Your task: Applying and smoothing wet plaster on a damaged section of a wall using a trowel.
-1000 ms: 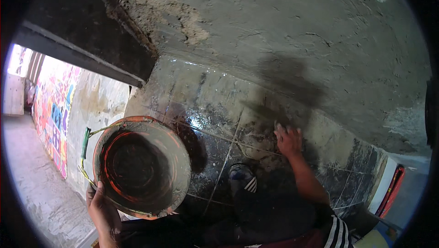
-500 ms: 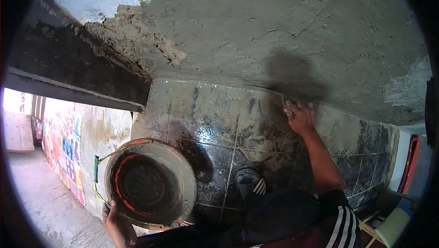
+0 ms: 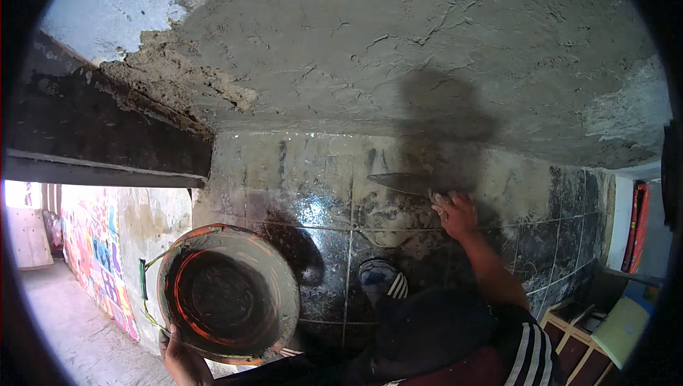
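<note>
Building site (fresh plaster (image 3: 398, 37), tiled wall (image 3: 320, 201))

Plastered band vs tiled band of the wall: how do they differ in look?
The plastered band is grey, matte and rough, with cracks and ridges; the tiled band is dark, glossy and split by pale grout lines. The plaster sits above, the tiles below, where the right hand holds a trowel. The left hand grips a mortar-caked pan in front of the tiles. Both bands carry mortar smears.
</note>
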`<action>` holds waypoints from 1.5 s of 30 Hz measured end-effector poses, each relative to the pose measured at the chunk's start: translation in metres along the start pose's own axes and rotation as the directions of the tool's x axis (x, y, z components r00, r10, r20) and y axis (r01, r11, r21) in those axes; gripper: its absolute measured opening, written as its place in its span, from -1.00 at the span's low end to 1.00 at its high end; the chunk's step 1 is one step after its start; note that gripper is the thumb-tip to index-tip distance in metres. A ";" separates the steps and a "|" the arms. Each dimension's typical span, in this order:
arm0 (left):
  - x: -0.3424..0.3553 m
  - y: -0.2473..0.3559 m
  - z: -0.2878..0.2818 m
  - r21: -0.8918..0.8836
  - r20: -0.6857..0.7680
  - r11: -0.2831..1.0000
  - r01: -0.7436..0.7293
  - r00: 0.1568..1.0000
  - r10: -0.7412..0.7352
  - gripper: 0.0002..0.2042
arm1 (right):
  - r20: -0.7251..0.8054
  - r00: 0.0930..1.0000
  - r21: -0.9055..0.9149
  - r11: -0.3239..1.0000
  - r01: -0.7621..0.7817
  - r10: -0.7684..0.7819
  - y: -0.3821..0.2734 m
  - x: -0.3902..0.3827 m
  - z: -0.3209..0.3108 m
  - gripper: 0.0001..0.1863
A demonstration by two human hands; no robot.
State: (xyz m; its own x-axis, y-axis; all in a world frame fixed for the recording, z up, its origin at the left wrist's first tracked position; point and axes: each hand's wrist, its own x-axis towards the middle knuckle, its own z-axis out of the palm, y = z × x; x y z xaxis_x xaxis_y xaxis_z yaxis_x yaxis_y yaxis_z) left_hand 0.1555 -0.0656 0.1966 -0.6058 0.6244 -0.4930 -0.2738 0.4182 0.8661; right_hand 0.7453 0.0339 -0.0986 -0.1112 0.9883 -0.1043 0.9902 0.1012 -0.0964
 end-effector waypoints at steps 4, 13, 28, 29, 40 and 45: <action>0.001 0.000 0.003 0.015 -0.023 1.000 -0.002 1.000 0.002 -0.77 | 0.120 0.971 0.095 0.971 -0.220 0.208 0.010 0.026 0.009 -0.52; 0.002 -0.003 -0.003 0.002 -0.034 1.000 -0.019 0.999 0.019 -0.77 | -0.132 0.981 -0.109 0.982 -0.154 0.139 0.004 0.070 -0.022 -0.59; -0.003 0.001 0.006 -0.025 -0.010 1.000 -0.006 1.000 0.006 -0.77 | -0.504 0.863 -0.033 0.999 0.008 -0.024 -0.015 0.051 -0.138 -0.65; -0.003 0.000 0.006 -0.011 -0.026 1.000 0.003 1.000 -0.003 -0.76 | -0.477 0.878 -0.030 0.999 0.010 -0.024 -0.020 0.047 -0.125 -0.65; -0.002 0.000 0.001 -0.025 -0.009 1.000 0.007 1.000 -0.007 -0.74 | 0.232 0.968 0.029 0.994 -0.110 0.100 -0.079 0.084 0.001 -0.50; -0.001 -0.003 0.002 -0.052 -0.070 0.998 -0.036 0.997 0.033 -0.74 | 0.173 0.976 0.101 0.984 -0.148 0.129 -0.061 0.126 -0.015 -0.54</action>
State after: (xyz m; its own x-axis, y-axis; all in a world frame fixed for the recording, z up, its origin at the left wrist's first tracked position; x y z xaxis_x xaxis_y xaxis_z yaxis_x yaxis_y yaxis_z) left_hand 0.1583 -0.0660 0.1942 -0.6654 0.5900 -0.4574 -0.2899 0.3604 0.8866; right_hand 0.6721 0.1541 -0.0911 0.0049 0.9582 -0.2859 0.9821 -0.0585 -0.1793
